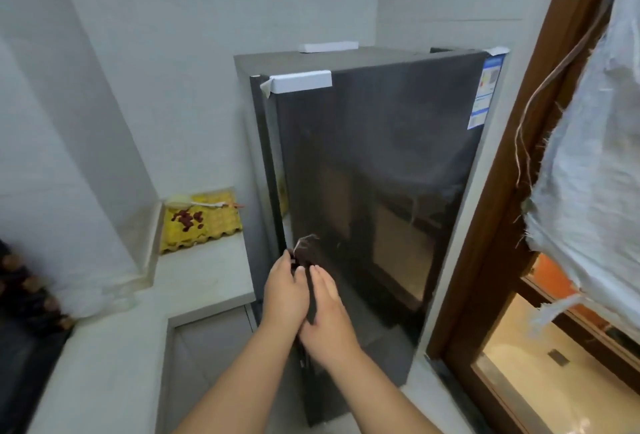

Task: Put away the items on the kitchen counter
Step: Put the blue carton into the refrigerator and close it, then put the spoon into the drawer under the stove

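Observation:
A tall fridge (381,163) with a dark glossy door stands shut in front of me. My left hand (284,291) is at the door's left edge, its fingers and thumb curled round a small dark object (306,253) with a pale frayed tip. My right hand (329,312) sits just right of it with straight fingers against the dark object's lower part, close to the door. On the white counter (204,281) left of the fridge lies a yellow egg tray (214,225) with red dried fruit (188,219) and a white utensil (204,204) on it.
White foam strips (301,82) are taped to the fridge top. A brown door frame (491,225) and a hanging white woven sack (595,156) crowd the right side. Dark items (27,291) line the far left counter. Tiled floor shows below.

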The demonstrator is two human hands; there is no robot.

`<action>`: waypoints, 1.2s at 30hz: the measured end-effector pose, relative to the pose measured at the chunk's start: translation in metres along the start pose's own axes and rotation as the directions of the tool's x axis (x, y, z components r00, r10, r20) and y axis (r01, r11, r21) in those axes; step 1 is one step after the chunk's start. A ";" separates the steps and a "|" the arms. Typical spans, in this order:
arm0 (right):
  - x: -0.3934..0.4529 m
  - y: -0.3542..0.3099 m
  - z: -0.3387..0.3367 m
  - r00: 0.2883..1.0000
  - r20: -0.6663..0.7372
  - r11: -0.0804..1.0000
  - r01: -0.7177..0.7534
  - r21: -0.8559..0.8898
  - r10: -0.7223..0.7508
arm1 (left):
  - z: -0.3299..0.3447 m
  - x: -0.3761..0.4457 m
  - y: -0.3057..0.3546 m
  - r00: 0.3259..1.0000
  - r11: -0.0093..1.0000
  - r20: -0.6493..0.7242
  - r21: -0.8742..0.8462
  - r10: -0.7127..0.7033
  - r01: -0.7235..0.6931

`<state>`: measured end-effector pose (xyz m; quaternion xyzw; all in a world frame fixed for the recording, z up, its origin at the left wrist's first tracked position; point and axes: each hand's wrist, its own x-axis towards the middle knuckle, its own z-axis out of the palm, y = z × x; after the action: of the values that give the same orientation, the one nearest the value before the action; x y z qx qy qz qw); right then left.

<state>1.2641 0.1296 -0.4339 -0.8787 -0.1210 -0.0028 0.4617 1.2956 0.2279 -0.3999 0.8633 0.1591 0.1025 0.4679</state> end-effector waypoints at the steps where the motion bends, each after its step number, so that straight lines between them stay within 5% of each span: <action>1: 0.009 0.002 0.002 1.000 0.015 1.000 0.017 0.003 -0.017 | 0.000 0.008 -0.002 1.000 1.000 0.006 -0.017 -0.016 0.016; 11: 0.073 0.009 0.021 0.993 0.079 0.995 0.081 0.060 -0.086 | -0.016 0.055 0.012 0.992 0.979 0.113 -0.187 -0.063 0.083; 25: 0.075 0.006 0.041 0.981 0.178 0.994 0.084 -0.063 -0.072 | -0.018 0.067 0.004 0.988 0.979 0.127 -0.173 -0.083 0.104; 30: 0.083 0.001 0.046 0.984 0.081 0.986 0.164 -0.021 -0.162 | -0.028 0.062 -0.006 0.986 0.979 0.146 -0.173 -0.082 0.107; 36: 0.086 0.000 0.094 0.946 0.276 0.983 0.141 0.114 -0.168 | -0.059 0.042 -0.065 0.973 0.952 0.060 -0.198 -0.224 0.231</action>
<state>1.3372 0.2238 -0.4784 -0.8353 -0.2548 0.0929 0.4782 1.3039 0.3225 -0.4209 0.7884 0.2374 0.0476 0.5656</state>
